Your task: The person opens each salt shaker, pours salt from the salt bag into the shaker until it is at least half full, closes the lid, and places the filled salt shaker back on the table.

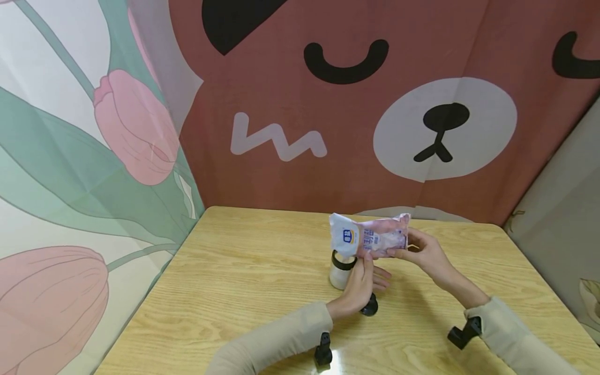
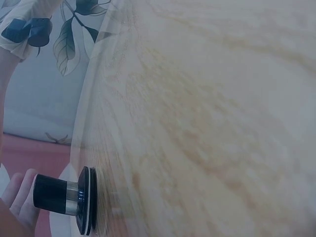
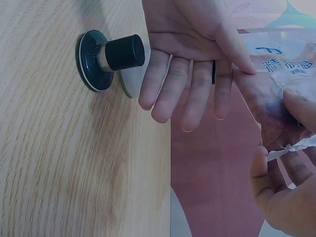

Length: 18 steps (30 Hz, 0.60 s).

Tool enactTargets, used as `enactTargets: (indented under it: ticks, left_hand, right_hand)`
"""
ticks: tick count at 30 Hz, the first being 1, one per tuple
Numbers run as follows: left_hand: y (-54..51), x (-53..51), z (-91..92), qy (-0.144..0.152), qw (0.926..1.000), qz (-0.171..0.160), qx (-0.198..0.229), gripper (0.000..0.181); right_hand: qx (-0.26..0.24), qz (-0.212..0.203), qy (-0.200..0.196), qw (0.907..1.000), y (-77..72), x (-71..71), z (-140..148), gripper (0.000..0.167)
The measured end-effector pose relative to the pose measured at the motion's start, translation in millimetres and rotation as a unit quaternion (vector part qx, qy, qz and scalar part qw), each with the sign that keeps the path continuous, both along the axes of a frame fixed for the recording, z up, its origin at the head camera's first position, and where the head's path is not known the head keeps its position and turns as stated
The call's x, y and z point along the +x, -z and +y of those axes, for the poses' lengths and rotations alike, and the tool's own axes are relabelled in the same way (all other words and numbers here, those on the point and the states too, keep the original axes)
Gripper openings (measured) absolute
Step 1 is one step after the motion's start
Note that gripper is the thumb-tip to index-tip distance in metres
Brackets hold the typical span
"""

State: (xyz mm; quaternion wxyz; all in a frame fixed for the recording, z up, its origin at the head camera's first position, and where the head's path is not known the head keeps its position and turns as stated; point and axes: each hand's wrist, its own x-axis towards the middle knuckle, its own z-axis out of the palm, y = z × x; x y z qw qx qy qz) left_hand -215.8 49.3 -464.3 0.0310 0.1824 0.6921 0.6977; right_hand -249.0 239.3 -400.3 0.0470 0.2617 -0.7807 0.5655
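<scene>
A pink and white printed plastic bag (image 1: 370, 237) (image 3: 291, 59) lies tilted nearly sideways above a white jar with a black rim (image 1: 341, 273). My right hand (image 1: 428, 258) (image 3: 286, 197) pinches the bag's right end between thumb and fingers. Beneath the bag is my left hand (image 1: 358, 289) (image 3: 185, 59), its thumb touching the bag and its other fingers straight and spread. The bag's white left end hangs over the jar's mouth, partly hiding it. A black lid with a knob (image 1: 370, 306) (image 2: 59, 195) (image 3: 106, 59) rests on the table beside the left hand.
The wooden table (image 1: 262, 250) extends around the hands, with its back edge by a brown bear-patterned cloth (image 1: 281, 182). Flowered cloth (image 1: 61, 172) hangs at the left. Black wrist devices (image 1: 323, 351) show on both sleeves.
</scene>
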Motion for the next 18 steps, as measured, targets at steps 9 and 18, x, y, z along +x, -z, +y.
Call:
enactTargets:
  ticks: [9,18]
  left_hand:
    - [1.3,-1.1,-0.2,0.003,1.0,0.0,0.0,0.05]
    - [0.9,-1.0,0.2,0.001,1.0,-0.001,0.003,0.052]
  right_hand:
    - [0.001,0.0,0.002,1.0,0.5,0.3,0.0,0.038]
    - [0.0,-0.006,-0.001,1.0,-0.4,0.4,0.2,0.038]
